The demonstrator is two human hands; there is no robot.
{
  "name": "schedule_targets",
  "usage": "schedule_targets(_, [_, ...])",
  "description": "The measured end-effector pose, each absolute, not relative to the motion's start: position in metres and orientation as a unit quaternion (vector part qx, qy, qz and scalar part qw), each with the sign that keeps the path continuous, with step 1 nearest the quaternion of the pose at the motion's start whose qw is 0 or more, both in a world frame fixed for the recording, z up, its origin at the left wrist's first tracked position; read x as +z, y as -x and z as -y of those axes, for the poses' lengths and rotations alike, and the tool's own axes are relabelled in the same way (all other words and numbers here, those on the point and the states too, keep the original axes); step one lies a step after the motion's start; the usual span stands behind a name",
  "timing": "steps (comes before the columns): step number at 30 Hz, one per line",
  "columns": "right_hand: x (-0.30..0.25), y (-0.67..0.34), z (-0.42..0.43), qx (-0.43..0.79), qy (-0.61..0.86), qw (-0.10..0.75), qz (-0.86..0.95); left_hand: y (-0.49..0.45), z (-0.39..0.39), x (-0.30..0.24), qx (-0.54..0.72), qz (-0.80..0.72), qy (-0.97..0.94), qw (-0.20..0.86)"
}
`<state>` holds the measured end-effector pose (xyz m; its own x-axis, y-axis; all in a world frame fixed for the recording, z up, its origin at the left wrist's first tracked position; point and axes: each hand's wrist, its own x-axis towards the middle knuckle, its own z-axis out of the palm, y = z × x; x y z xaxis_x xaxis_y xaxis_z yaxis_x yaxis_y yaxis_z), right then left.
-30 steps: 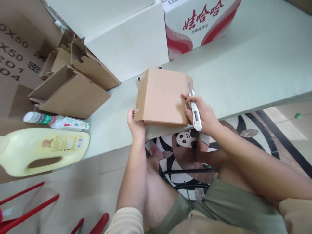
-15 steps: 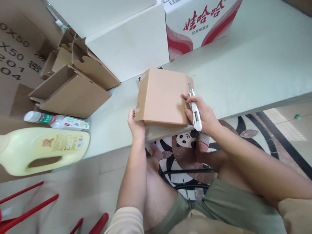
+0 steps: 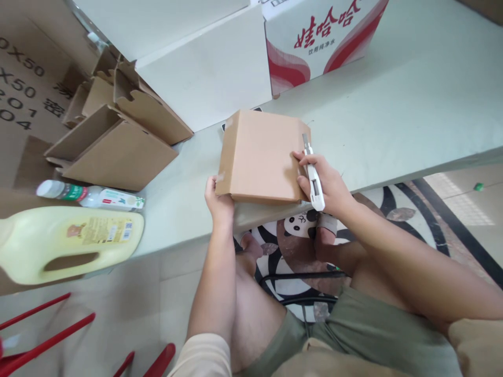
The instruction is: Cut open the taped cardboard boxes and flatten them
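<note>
A brown cardboard box (image 3: 265, 157) rests near the front edge of the table, between my hands. My left hand (image 3: 220, 201) grips its near left corner, with some fingers hidden under the cardboard. At the right side, my right hand (image 3: 324, 180) is closed around a white utility knife (image 3: 315, 183) and also touches the box with its fingers. The knife's metal blade sticks out and points away from me. A small dark object (image 3: 258, 109) shows partly behind the box; most of it is hidden.
Folded cardboard boxes (image 3: 121, 149) stand at the left. Near them lie a clear bottle (image 3: 98, 196) and a pale yellow jug (image 3: 113, 225). A white box (image 3: 208, 73) and a red-and-white carton (image 3: 322, 42) line the back of the table (image 3: 424, 104). Red chair parts (image 3: 157, 361) show lower left.
Both hands, the box and the knife hold almost the same position. Only a very slight shift of the whole view shows.
</note>
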<state>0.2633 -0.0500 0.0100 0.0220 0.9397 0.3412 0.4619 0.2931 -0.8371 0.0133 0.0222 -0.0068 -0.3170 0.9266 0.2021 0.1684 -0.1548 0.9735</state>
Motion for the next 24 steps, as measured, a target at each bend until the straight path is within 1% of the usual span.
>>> schedule_targets(24, [0.0071, -0.2638, 0.05, 0.243, 0.524, 0.478, 0.661, -0.0135, -0.0184, -0.005, 0.576, -0.564, -0.491, 0.33])
